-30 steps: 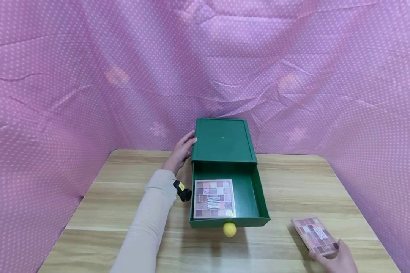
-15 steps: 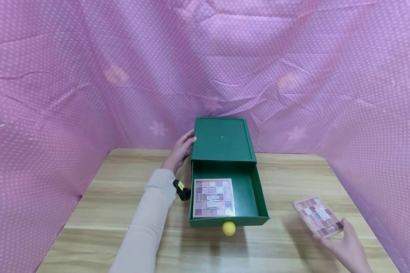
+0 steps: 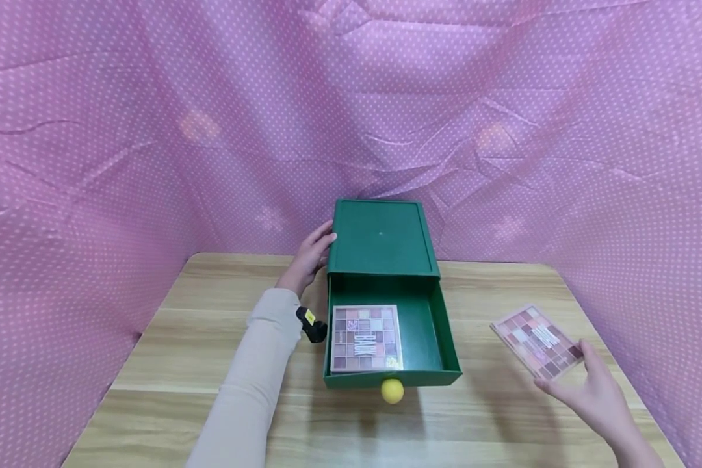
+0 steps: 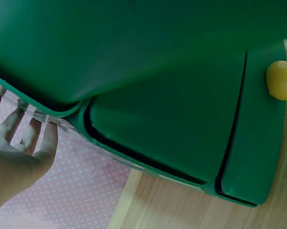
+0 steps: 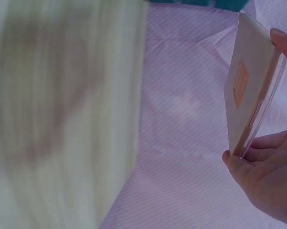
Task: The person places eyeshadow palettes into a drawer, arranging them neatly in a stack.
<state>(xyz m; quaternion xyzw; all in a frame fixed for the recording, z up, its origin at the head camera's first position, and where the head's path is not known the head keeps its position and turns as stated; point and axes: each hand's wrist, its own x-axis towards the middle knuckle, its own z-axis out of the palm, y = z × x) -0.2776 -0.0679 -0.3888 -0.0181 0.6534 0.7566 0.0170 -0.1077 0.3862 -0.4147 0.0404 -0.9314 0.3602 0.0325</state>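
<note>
My right hand [image 3: 602, 393] pinches an eyeshadow palette [image 3: 538, 341] by its near edges, with the thumb at one side and fingers at the other. The palette is lifted above the table at the right; its pale back [image 5: 248, 71] faces the right wrist camera. A green drawer box [image 3: 383, 237] stands mid-table with its drawer [image 3: 421, 338] pulled out. Inside the drawer, on the left, lies a second eyeshadow palette [image 3: 365, 339]. My left hand [image 3: 309, 260] touches the left side of the box, and the left wrist view shows its extended fingers [image 4: 48, 140] against that side.
A yellow ball knob [image 3: 392, 391] sticks out from the drawer front. The wooden table [image 3: 210, 338] ends at pink dotted cloth [image 3: 269, 130] behind and at both sides. A black wrist camera [image 3: 312, 325] sits beside the drawer's left wall.
My right hand has raised the palette off the table and carried it away from me, slightly to the left at the end. The left hand, box and drawer stay put.
</note>
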